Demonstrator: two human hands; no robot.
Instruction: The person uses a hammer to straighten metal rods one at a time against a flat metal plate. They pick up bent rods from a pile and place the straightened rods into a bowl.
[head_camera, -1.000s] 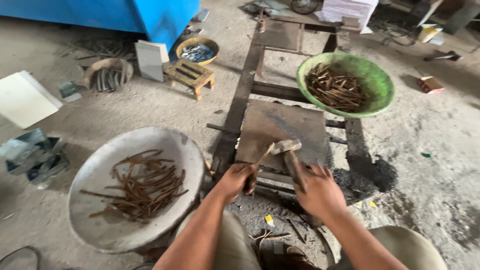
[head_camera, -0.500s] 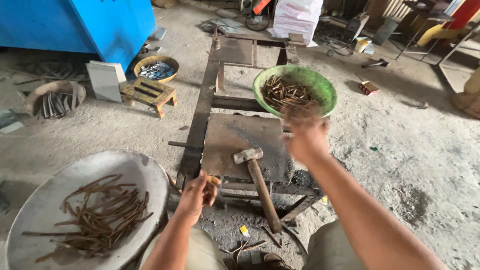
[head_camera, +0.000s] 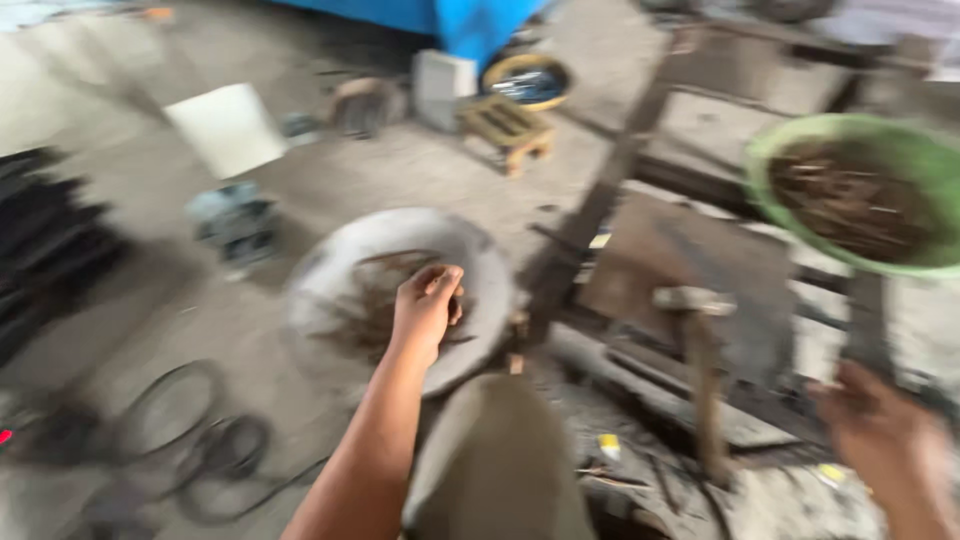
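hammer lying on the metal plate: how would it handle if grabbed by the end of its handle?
The hammer looks rigid, with a wooden handle and a blocky metal head. It is probably head-heavy, so it would likely droop toward the head when held from the end. Lying flat on the plate, it seems unlikely to roll. Blur hides the handle's surface.

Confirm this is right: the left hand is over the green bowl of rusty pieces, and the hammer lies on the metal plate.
Not quite. In the head view the left hand is over the grey pan, not the green bowl. The hammer does lie on the metal plate.

A rough metal workshop: dirt floor, hammer (head_camera: 695, 340) on steel plate, basins of rusty rods (head_camera: 850, 200).
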